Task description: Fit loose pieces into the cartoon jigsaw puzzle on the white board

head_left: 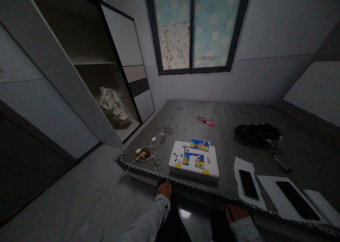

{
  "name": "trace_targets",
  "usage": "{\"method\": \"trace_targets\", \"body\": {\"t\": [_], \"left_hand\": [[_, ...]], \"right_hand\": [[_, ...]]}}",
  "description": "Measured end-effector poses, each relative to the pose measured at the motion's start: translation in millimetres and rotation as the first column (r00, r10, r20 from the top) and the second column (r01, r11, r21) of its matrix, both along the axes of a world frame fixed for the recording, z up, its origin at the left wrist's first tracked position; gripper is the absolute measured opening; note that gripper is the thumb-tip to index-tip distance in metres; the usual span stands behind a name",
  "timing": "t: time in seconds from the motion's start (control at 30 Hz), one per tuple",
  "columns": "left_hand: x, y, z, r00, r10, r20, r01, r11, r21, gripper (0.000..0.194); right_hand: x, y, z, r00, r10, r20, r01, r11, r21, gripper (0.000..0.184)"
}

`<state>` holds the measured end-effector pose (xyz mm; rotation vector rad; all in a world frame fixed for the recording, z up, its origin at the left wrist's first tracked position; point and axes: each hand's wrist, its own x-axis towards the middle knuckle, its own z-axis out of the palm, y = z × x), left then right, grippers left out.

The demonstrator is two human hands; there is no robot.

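My left hand [164, 189] rests on my left knee just before the mattress edge, its fingers curled in and nothing visible in them. On the other knee lies my right hand [236, 213], also curled and seemingly holding nothing. Beyond them, on the mattress, a white box [195, 175] carries a partly assembled jigsaw puzzle [200, 161] with a gap at its left. Loose puzzle pieces [176, 157] are scattered to the left of it, with a few more at the right. A colourful picture card [199, 145] lies at the back of the box. Yellow tape [205, 172] marks its front edge.
Left of the box are a white cable [145, 159], a brown object [143, 153] and small clear containers [157, 160]. Two phones [249, 184] [296, 199] lie on white paper at right. Behind are a dark bag [256, 133] and a red item [206, 121] on the mattress [186, 118].
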<state>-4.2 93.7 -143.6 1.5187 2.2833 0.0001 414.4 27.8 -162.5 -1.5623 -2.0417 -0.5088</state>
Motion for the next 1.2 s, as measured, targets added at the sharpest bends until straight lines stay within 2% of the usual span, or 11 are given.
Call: {"method": "trace_targets", "body": {"t": [0.13, 0.33, 0.53, 0.87, 1.2], "left_hand": [[-11, -7, -4.1, 0.998, 0.050, 0.035, -0.050, 0.999, 0.014, 0.039], [-31, -24, -0.2, 0.994, 0.085, 0.071, -0.089, 0.994, 0.058, 0.037], [-49, -38, 7.3, 0.982, 0.123, 0.147, -0.131, 0.990, 0.045, 0.039], [-65, -63, 4.8, 0.965, 0.165, 0.202, -0.177, 0.983, 0.045, 0.035], [-49, -43, 5.8, 0.986, 0.084, 0.145, -0.082, 0.996, -0.023, 0.036]], "right_hand": [[-18, 3, 2.2, 0.998, 0.003, 0.059, 0.000, 0.999, -0.050, 0.021], [-34, 14, -4.5, 0.985, 0.041, 0.170, -0.032, 0.998, -0.053, 0.033], [-50, 15, 4.5, 0.985, 0.077, 0.153, -0.077, 0.997, -0.003, 0.031], [-47, 15, -4.3, 0.985, 0.085, 0.148, -0.086, 0.996, -0.002, 0.029], [-44, 10, 17.0, 0.996, 0.074, 0.041, -0.074, 0.997, -0.005, 0.023]]}}
